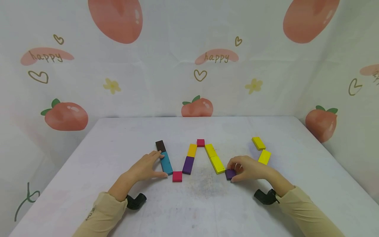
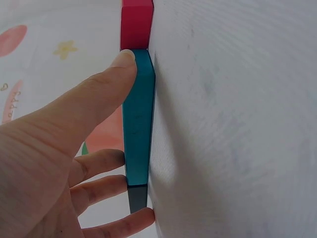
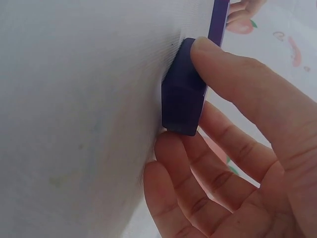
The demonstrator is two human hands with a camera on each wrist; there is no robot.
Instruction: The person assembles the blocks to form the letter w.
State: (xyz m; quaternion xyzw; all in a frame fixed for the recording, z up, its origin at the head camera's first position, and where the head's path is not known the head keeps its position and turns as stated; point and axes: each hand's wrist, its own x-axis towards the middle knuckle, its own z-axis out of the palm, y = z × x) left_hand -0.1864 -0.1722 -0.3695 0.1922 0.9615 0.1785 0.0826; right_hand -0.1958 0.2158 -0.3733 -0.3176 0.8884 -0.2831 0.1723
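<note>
Small coloured blocks form a zigzag on the white table. My left hand (image 1: 146,166) lies along the blue block (image 1: 166,163), thumb by its near end and fingertips along its far part. Beyond that block lies a dark brown block (image 1: 160,145), and a red block (image 1: 177,176) sits at its near corner. At the zigzag's right end, my right hand (image 1: 250,168) pinches a small purple block (image 3: 183,94) between thumb and fingers, low at the tabletop. This block is close to the near end of a yellow block (image 1: 217,165).
Between the hands stand a longer purple block (image 1: 188,165), an orange-yellow block (image 1: 192,150), a red block (image 1: 200,143) at the peak and another yellow block (image 1: 211,150). Two separate yellow blocks (image 1: 259,143) lie beyond the right hand. A printed backdrop (image 1: 165,82) rises behind the table.
</note>
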